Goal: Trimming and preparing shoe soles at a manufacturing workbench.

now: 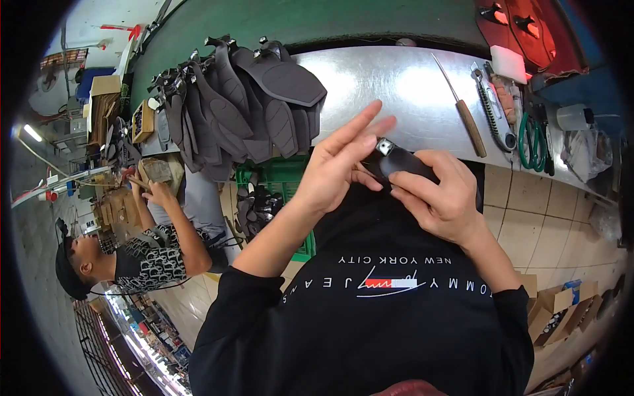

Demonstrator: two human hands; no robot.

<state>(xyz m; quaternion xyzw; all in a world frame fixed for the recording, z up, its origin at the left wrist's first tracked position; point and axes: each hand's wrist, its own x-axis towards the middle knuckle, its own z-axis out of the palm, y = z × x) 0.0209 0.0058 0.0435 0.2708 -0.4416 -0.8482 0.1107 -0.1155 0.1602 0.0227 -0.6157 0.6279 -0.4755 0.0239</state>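
Note:
In front of my chest, my right hand (439, 191) is closed round a dark shoe sole with a glossy black heel (396, 160). Its thumb lies along the near side. A small pale square face shows at the heel's upper end. My left hand (340, 158) is beside that end with its index and middle fingers stretched out, slightly blurred. The left thumb tip is against the heel end, and the lower fingers are close beneath it. Most of the sole is hidden by my right fingers. A pile of dark grey shoe soles (228, 105) with shiny black heels lies at the table's left.
On the metal table (370, 76) at right lie a wooden-handled awl (469, 125), a utility knife (492, 109), green-handled scissors (526, 142) and a white block (508, 64). A green crate (304, 247) stands below the table. Another person (152, 257) works at left. Cardboard boxes (561, 307) stand lower right.

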